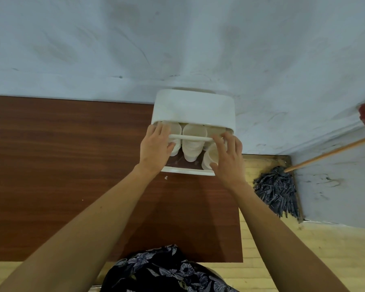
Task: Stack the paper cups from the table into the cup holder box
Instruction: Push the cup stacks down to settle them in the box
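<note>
— Where are the paper cups (193, 144)?
— Stacked inside the white cup holder box (193, 108), at the far edge of the worktop (61, 165) against the wall.
— And the hands?
— Left hand (156, 147) rests at the box's left front, fingers relaxed. Right hand (228, 157) has its grip curled around one cup (209, 159) at the right.
</note>
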`<action>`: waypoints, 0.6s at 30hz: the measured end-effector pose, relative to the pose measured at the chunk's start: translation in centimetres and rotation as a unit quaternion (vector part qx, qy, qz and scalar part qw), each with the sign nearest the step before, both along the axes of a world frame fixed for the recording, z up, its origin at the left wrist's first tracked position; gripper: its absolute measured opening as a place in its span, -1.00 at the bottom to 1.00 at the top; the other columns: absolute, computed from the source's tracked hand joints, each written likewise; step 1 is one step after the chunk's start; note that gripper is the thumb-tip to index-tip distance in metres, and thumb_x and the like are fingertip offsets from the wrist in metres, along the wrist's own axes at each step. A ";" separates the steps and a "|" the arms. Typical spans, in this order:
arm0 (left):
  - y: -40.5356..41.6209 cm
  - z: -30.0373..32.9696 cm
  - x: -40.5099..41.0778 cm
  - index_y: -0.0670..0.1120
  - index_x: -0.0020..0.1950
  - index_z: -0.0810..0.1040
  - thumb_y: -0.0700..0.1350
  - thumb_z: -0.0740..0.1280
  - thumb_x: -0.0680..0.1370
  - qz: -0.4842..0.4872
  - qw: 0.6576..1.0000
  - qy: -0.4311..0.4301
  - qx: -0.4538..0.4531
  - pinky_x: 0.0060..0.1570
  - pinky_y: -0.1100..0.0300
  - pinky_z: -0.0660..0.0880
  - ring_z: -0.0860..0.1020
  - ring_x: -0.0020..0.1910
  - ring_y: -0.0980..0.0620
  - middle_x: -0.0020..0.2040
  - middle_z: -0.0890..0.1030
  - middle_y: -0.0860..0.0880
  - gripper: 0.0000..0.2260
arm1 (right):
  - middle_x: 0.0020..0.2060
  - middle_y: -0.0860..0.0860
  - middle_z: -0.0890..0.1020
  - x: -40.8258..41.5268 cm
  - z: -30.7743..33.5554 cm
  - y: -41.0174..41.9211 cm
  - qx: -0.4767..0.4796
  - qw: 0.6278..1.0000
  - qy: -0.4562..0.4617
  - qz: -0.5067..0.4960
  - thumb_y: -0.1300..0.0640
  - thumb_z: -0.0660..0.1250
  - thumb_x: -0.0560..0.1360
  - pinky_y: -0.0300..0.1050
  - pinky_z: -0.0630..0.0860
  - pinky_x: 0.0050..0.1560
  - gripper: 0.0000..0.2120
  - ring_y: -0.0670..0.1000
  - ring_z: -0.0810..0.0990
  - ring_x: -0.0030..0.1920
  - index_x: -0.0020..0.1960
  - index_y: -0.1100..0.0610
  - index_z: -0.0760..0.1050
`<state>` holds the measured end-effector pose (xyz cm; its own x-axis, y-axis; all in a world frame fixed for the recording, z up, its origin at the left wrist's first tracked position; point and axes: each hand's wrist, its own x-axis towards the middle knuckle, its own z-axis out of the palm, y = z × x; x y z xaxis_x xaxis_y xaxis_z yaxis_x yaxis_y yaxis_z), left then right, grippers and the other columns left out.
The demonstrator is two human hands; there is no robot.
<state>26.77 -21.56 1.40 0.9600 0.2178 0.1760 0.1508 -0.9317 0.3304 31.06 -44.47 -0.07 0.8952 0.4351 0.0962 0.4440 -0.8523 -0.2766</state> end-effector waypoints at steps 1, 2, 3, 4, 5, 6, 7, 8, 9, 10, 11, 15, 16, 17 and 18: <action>0.0 0.0 -0.1 -0.15 0.02 0.43 -0.12 0.52 0.41 0.000 1.000 0.000 0.000 -0.17 0.20 0.44 0.43 -0.02 -0.07 0.01 0.51 -0.06 -0.67 | 0.37 0.07 0.27 0.1 -0.2 0.2 0.006 1.000 -0.014 -0.012 0.20 0.58 0.25 0.11 0.53 0.17 -0.20 0.18 0.22 0.35 0.40 0.03 0.30; 0.1 0.0 -0.3 -0.14 0.02 0.42 -0.14 0.51 0.41 -0.001 1.000 -0.003 0.000 -0.19 0.22 0.42 0.41 -0.04 -0.04 0.00 0.51 -0.06 -0.68 | 0.34 0.08 0.31 0.2 -0.3 0.4 0.015 0.999 -0.029 -0.031 0.20 0.58 0.27 0.10 0.51 0.17 -0.26 0.18 0.24 0.33 0.36 0.06 0.34; 0.1 -0.1 -0.6 -0.13 0.00 0.42 -0.16 0.50 0.41 -0.002 1.000 -0.007 0.000 -0.22 0.24 0.40 0.39 -0.07 -0.01 -0.02 0.51 -0.05 -0.70 | 0.30 0.08 0.35 0.4 -0.5 0.7 0.027 0.997 -0.042 -0.053 0.20 0.57 0.28 0.09 0.48 0.16 -0.32 0.17 0.27 0.29 0.32 0.08 0.37; 0.1 -0.1 -0.9 -0.12 -0.02 0.42 -0.17 0.49 0.42 -0.003 1.000 -0.010 0.002 -0.25 0.26 0.38 0.37 -0.10 0.02 -0.05 0.50 -0.04 -0.72 | 0.24 0.09 0.40 0.6 -0.8 0.9 0.039 0.995 -0.054 -0.077 0.22 0.56 0.29 0.08 0.46 0.14 -0.39 0.17 0.30 0.25 0.26 0.10 0.39; 0.0 -0.2 -1.2 -0.12 -0.04 0.42 -0.17 0.48 0.43 -0.003 1.000 -0.014 0.007 -0.28 0.27 0.36 0.36 -0.12 0.03 -0.09 0.49 -0.02 -0.74 | 0.17 0.10 0.44 0.8 -1.0 1.0 0.049 0.992 -0.068 -0.098 0.26 0.54 0.29 0.07 0.45 0.09 -0.45 0.16 0.32 0.19 0.19 0.12 0.38; -0.1 -0.4 -1.5 -0.12 -0.05 0.43 -0.18 0.47 0.43 -0.002 1.000 -0.018 0.012 -0.30 0.27 0.35 0.36 -0.14 0.04 -0.12 0.49 -0.02 -0.76 | 0.10 0.11 0.47 0.9 -1.2 1.0 0.056 0.989 -0.081 -0.114 0.30 0.52 0.29 0.05 0.45 0.02 -0.50 0.15 0.34 0.12 0.12 0.13 0.37; -0.2 -0.6 -1.8 -0.12 -0.06 0.43 -0.19 0.47 0.43 0.001 1.000 -0.023 0.013 -0.33 0.27 0.35 0.37 -0.15 0.03 -0.14 0.49 -0.02 -0.77 | 0.05 0.12 0.48 0.8 -1.4 0.8 0.061 0.987 -0.088 -0.122 0.34 0.51 0.28 0.03 0.44 -0.03 -0.52 0.15 0.36 0.06 0.08 0.14 0.35; -0.3 -0.9 -2.1 -0.12 -0.06 0.44 -0.20 0.47 0.43 0.006 0.999 -0.031 0.010 -0.35 0.26 0.37 0.39 -0.15 0.02 -0.15 0.50 -0.03 -0.78 | 0.01 0.13 0.47 0.6 -1.6 0.4 0.064 0.987 -0.088 -0.122 0.35 0.50 0.28 0.02 0.44 -0.06 -0.54 0.14 0.37 0.01 0.06 0.15 0.36; -0.5 -1.1 -2.3 -0.13 -0.06 0.45 -0.21 0.47 0.42 0.010 0.999 -0.039 0.007 -0.34 0.24 0.41 0.41 -0.15 0.00 -0.14 0.51 -0.04 -0.78 | 0.00 0.13 0.46 0.3 -1.8 -0.2 0.067 0.988 -0.084 -0.115 0.34 0.50 0.29 0.02 0.44 -0.06 -0.57 0.14 0.38 -0.01 0.05 0.17 0.38; -0.7 -1.5 -2.5 -0.13 -0.05 0.46 -0.22 0.47 0.42 0.011 0.999 -0.050 0.004 -0.31 0.22 0.45 0.42 -0.15 -0.01 -0.14 0.52 -0.05 -0.78 | 0.00 0.13 0.46 -0.3 -2.0 -0.8 0.068 0.989 -0.077 -0.105 0.31 0.49 0.32 0.02 0.45 -0.04 -0.62 0.13 0.38 -0.01 0.04 0.18 0.39; -0.8 -1.7 -2.7 -0.14 -0.04 0.47 -0.22 0.46 0.41 0.010 0.998 -0.060 0.000 -0.27 0.20 0.47 0.42 -0.14 -0.02 -0.13 0.52 -0.05 -0.78 | 0.00 0.12 0.46 -0.9 -2.3 -1.5 0.068 0.990 -0.071 -0.098 0.27 0.47 0.35 0.02 0.46 -0.01 -0.67 0.12 0.39 0.00 0.03 0.18 0.40; -1.2 -2.2 -3.4 -0.14 -0.02 0.47 -0.10 0.40 0.38 0.015 0.997 -0.072 -0.032 -0.22 0.19 0.44 0.38 -0.11 -0.03 -0.08 0.50 -0.06 -0.76 | 0.08 0.06 0.47 -3.4 -3.3 -2.6 0.114 0.988 0.003 -0.101 0.24 0.37 0.35 0.04 0.48 0.06 -0.73 0.09 0.41 0.09 0.03 0.15 0.45; -1.3 -2.2 -3.4 -0.13 -0.01 0.46 -0.05 0.41 0.37 0.018 0.997 -0.065 -0.032 -0.21 0.17 0.44 0.38 -0.10 -0.03 -0.07 0.49 -0.05 -0.72 | 0.10 0.04 0.46 -3.8 -3.2 -2.4 0.135 0.985 0.021 -0.109 0.23 0.37 0.34 -0.01 0.47 0.07 -0.73 0.07 0.40 0.12 0.03 0.14 0.45; -1.3 -2.1 -3.3 -0.12 0.00 0.45 -0.01 0.43 0.37 0.024 0.998 -0.053 -0.022 -0.18 0.14 0.44 0.38 -0.07 -0.04 -0.04 0.48 -0.06 -0.69 | 0.11 0.04 0.46 -4.0 -3.0 -2.1 0.156 0.980 0.027 -0.120 0.21 0.38 0.35 -0.08 0.44 0.07 -0.73 0.06 0.39 0.13 0.03 0.15 0.45; -1.4 -1.9 -3.1 -0.10 0.01 0.44 0.03 0.45 0.37 0.033 0.999 -0.040 -0.002 -0.13 0.10 0.44 0.38 -0.03 -0.05 0.00 0.47 -0.07 -0.66 | 0.10 0.04 0.46 -4.1 -2.6 -1.7 0.172 0.976 0.019 -0.129 0.17 0.39 0.36 -0.15 0.38 0.06 -0.74 0.04 0.39 0.12 0.03 0.16 0.45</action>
<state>23.65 -22.93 -0.50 0.9264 0.2805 0.2512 0.1839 -0.9191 0.3484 26.97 -46.18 -2.70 0.9762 0.1431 0.1627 0.2119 -0.7877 -0.5785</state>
